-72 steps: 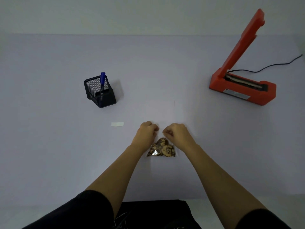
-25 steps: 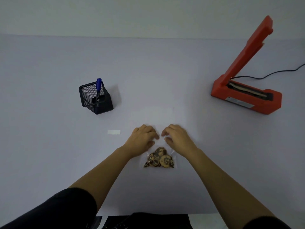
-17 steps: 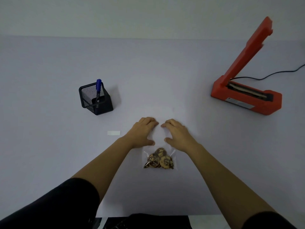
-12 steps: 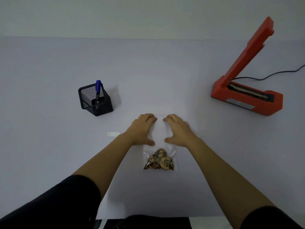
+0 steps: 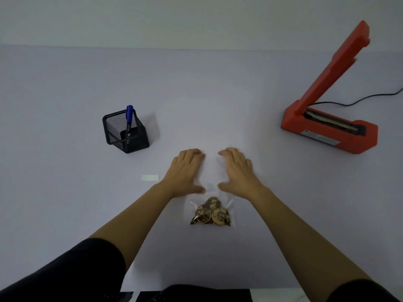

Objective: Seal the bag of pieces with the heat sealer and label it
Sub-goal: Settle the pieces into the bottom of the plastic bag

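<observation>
Both hands slid farther up the clear bag point(image 5: 210, 211) since a moment ago — left hand point(image 5: 187, 174) and right hand point(image 5: 236, 174) spread flat, smoothing its neck on the worktop point(image 5: 65, 203). Next, probably carry it right to the open heat sealer point(image 5: 329, 129).

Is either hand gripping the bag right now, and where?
Neither grips it. The left hand and right hand lie flat and open, pressing the clear plastic bag's empty upper part.

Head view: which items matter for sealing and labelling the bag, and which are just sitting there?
For the job:
- bag of pieces, flat under both hands
- heat sealer, arm raised
- blank label
- pen, likely for writing the label

Just there:
- mesh pen holder
- power cord
</observation>
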{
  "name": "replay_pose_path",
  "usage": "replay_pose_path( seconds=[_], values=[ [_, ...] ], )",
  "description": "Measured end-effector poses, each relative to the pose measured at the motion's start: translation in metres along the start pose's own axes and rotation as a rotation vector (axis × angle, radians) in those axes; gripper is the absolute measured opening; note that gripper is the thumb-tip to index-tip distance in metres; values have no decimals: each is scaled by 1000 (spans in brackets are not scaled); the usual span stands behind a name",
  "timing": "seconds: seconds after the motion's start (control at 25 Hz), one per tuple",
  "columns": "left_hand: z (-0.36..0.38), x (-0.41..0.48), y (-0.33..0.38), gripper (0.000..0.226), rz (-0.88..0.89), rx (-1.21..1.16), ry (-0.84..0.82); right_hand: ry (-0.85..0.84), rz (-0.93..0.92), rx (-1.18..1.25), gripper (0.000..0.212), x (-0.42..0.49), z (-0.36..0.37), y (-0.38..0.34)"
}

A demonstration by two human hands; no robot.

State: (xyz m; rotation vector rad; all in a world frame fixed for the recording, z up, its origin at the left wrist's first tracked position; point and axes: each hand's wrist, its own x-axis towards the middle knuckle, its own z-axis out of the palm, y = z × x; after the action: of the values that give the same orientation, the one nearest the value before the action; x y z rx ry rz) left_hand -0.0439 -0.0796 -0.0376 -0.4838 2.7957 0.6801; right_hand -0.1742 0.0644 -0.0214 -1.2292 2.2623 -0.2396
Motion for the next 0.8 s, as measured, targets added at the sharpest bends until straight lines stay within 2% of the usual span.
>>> replay_pose_path(
  seconds=[0.08, 0.2, 0.28, 0.4, 0.56, 0.8],
  values=[
    [8, -11, 4, 66, 46, -45, 60, 68, -19, 19, 64, -9, 8, 0],
    [22, -21, 8, 20, 175, -19, 85, 75, -68, 63, 31, -16, 21, 2],
    [25, -22, 6, 12, 208, -29, 88, 78, -89, 93, 19, -18, 25, 5],
    [22, -18, 7, 26, 159, -86, 47, 73, -92, 115, 23, -17, 23, 8],
    [13, -9, 7, 53, 92, -89, -50, 26, -89, 79, 39, -10, 16, 7],
    [-1, 1, 3, 77, 43, -80, -116, -40, -43, 28, 66, 1, 4, 7]
  ],
)
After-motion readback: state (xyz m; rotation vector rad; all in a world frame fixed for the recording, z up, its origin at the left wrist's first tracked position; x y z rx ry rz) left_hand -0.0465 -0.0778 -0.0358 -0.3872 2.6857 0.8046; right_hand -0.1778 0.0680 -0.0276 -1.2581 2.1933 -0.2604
